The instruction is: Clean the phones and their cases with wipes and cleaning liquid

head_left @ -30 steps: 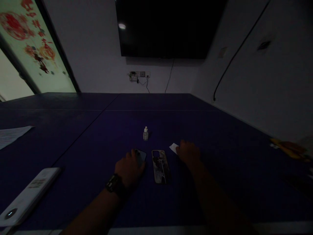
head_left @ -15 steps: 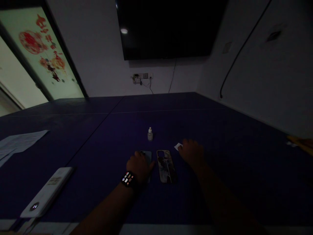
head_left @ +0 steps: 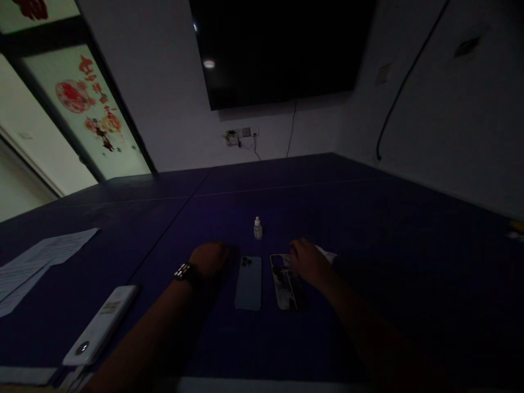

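A blue-grey phone (head_left: 248,285) lies back up on the dark blue table, its camera corner at the far end. To its left, and apart from it, my left hand (head_left: 208,257) rests low over the table, fingers loosely extended and holding nothing. Right of the phone lies a patterned phone case (head_left: 284,286). Its upper right corner is under my right hand (head_left: 310,263), whose thumb and fingers close around that edge. A crumpled white wipe or tissue (head_left: 327,254) sits just beyond the right hand, partly hidden by it. Behind the phone stands a small clear bottle with a white cap (head_left: 257,229).
At the left are a white power bank (head_left: 102,325) with a lit round display and printed sheets of paper (head_left: 45,256). A yellow item (head_left: 516,225) shows at the right edge. The table (head_left: 229,349) reaches the wall, below a large dark screen (head_left: 282,49).
My left hand has come off the phone and moved left, uncovering it. My right hand has let go of the white wipe or tissue and moved left onto the case. The view has tilted slightly.
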The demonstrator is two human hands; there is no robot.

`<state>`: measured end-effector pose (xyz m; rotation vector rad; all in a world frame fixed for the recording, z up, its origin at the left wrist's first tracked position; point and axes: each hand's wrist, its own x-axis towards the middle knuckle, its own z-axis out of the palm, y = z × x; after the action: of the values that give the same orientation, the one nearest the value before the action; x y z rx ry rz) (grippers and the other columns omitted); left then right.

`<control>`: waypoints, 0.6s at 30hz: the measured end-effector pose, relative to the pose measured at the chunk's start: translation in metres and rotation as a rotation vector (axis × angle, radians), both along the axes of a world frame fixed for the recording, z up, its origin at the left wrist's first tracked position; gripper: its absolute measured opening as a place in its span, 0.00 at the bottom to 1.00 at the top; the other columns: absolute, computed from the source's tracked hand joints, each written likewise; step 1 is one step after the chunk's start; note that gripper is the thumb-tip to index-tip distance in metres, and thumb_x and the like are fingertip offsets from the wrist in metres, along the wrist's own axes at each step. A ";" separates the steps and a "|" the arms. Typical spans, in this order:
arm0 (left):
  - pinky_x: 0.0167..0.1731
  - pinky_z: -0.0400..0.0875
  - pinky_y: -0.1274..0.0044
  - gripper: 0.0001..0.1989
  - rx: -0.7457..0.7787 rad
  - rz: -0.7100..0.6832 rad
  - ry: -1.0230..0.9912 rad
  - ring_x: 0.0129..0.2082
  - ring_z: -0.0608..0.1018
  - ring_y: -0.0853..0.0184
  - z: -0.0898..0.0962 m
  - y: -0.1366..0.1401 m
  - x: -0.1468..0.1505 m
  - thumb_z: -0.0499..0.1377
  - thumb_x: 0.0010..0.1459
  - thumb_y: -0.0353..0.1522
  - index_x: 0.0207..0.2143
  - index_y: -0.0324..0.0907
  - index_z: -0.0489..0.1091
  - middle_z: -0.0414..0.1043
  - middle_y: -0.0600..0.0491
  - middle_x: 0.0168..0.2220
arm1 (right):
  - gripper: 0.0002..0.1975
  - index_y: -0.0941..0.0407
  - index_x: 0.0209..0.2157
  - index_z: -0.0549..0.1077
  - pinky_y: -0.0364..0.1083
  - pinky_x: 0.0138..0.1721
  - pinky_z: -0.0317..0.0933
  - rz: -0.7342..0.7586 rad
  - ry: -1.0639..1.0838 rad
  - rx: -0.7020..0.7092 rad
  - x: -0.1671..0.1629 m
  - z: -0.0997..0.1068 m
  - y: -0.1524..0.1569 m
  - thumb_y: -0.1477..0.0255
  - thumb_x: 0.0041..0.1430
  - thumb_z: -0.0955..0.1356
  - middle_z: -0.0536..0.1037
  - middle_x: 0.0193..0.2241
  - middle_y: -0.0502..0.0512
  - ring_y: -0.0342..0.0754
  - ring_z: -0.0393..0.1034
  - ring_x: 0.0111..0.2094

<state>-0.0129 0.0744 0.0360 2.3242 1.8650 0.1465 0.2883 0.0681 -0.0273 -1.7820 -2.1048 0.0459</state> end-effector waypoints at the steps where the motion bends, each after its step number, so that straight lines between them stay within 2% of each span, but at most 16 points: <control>1: 0.50 0.70 0.66 0.18 0.026 -0.027 -0.012 0.49 0.80 0.55 -0.003 0.008 -0.004 0.49 0.67 0.37 0.47 0.43 0.77 0.79 0.41 0.48 | 0.16 0.59 0.51 0.75 0.48 0.56 0.62 0.023 0.021 0.005 0.005 -0.003 0.006 0.76 0.69 0.59 0.78 0.49 0.63 0.51 0.72 0.53; 3: 0.57 0.66 0.68 0.20 0.078 -0.055 -0.039 0.55 0.76 0.58 -0.014 0.019 -0.009 0.47 0.68 0.34 0.53 0.42 0.74 0.76 0.42 0.54 | 0.19 0.58 0.54 0.74 0.47 0.59 0.61 0.069 0.049 0.016 0.014 -0.008 0.016 0.78 0.69 0.57 0.77 0.53 0.61 0.48 0.71 0.56; 5: 0.61 0.64 0.69 0.22 0.113 -0.070 -0.061 0.58 0.74 0.60 -0.030 0.026 -0.010 0.46 0.69 0.34 0.59 0.41 0.70 0.73 0.42 0.58 | 0.21 0.59 0.56 0.73 0.48 0.61 0.61 0.099 0.057 0.026 0.020 -0.014 0.024 0.79 0.69 0.57 0.76 0.56 0.62 0.48 0.70 0.58; 10: 0.66 0.58 0.69 0.24 0.159 -0.100 -0.063 0.65 0.68 0.60 -0.062 0.036 -0.011 0.47 0.69 0.36 0.63 0.38 0.67 0.66 0.42 0.65 | 0.23 0.65 0.59 0.71 0.52 0.64 0.58 0.122 0.011 0.029 0.023 -0.026 0.032 0.82 0.66 0.58 0.73 0.60 0.67 0.53 0.67 0.61; 13: 0.67 0.56 0.67 0.26 0.178 -0.100 -0.048 0.67 0.66 0.57 -0.068 0.041 -0.013 0.47 0.69 0.37 0.64 0.35 0.65 0.63 0.39 0.67 | 0.24 0.66 0.59 0.72 0.53 0.65 0.56 0.138 -0.026 0.017 0.024 -0.027 0.034 0.83 0.64 0.59 0.72 0.60 0.68 0.55 0.66 0.62; 18: 0.66 0.57 0.66 0.26 0.208 -0.109 -0.028 0.66 0.67 0.57 -0.073 0.044 -0.014 0.47 0.69 0.38 0.65 0.38 0.64 0.64 0.40 0.66 | 0.22 0.63 0.54 0.76 0.51 0.65 0.55 0.163 -0.070 0.006 0.027 -0.016 0.038 0.83 0.64 0.59 0.76 0.57 0.64 0.53 0.67 0.60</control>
<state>-0.0272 0.1181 -0.0373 2.5378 1.7810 0.3739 0.3151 0.1063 -0.0437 -1.6271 -2.2926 0.0209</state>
